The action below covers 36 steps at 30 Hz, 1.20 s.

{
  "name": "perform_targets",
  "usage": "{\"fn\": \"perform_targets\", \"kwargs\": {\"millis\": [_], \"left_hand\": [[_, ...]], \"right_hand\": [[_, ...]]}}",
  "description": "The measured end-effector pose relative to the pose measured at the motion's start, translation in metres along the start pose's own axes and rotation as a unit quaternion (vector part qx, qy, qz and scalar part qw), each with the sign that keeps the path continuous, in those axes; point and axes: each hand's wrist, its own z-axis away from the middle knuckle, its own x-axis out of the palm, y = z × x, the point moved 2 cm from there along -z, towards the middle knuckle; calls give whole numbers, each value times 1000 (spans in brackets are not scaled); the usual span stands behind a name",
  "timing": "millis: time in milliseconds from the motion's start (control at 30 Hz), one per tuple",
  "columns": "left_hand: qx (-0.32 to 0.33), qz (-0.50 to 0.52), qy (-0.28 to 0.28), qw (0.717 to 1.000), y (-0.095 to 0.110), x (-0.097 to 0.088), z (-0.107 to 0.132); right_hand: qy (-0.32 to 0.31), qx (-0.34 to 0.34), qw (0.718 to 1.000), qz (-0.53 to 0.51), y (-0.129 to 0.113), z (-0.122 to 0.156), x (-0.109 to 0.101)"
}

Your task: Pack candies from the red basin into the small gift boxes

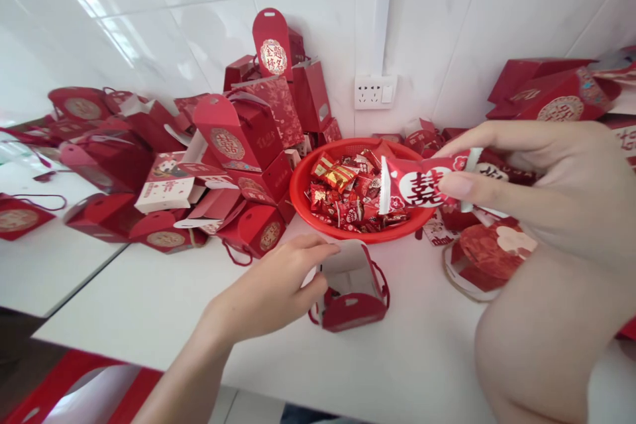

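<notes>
Possibly the red sweet packet point(412, 182) could slip, since the right hand point(556, 179) pinches it between thumb and fingers by one end, up in front of the basket point(298, 209). The left hand point(278, 288) is at the left side of the open box point(354, 313), thumb and forefinger a little apart; whether it grips the wall I cannot tell. A light box like this might tip or skid on the tabletop point(427, 351) if knocked, and its cord handle point(384, 285) could snag a finger. Counted: two hands, one basket, one open box beside the left hand, one wall socket point(375, 93), one packet plainly held, with perhaps another behind the thumb. Packets in the basket and boxes in the left-hand pile point(243, 139) overlap too much to count.
</notes>
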Motion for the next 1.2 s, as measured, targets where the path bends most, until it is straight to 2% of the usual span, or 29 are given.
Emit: {"fn": "perform_targets", "kwargs": {"millis": [100, 233, 333, 500, 600, 700, 800, 967, 1100, 1200], "left_hand": [[18, 20, 7, 1000, 1, 2, -8], [41, 32, 17, 998, 4, 11, -17], [65, 49, 42, 996, 5, 21, -20], [69, 89, 102, 988, 4, 34, -20], [72, 94, 97, 988, 2, 33, -20], [81, 74, 67, 992, 1, 23, -24], [87, 40, 42, 995, 1, 6, -31], [122, 30, -12, 992, 7, -20, -44], [155, 115, 39, 980, 16, -35, -51], [163, 208, 61, 962, 22, -39, -55]], "right_hand": [[-53, 17, 998, 19, 0, 0, 4], [-123, -26, 991, 50, 1, -1, 12], [-181, -34, 981, 52, 4, -1, 20], [-319, -37, 940, 118, 7, 1, 37], [-354, -40, 920, 163, 9, 2, 48], [-376, -31, 909, 179, 12, 2, 56], [-377, -29, 907, 185, 15, 1, 58], [-317, -51, 936, 146, 8, 0, 51], [-250, -44, 962, 96, 6, 0, 43], [-198, -37, 977, 71, 9, -1, 37]]}}
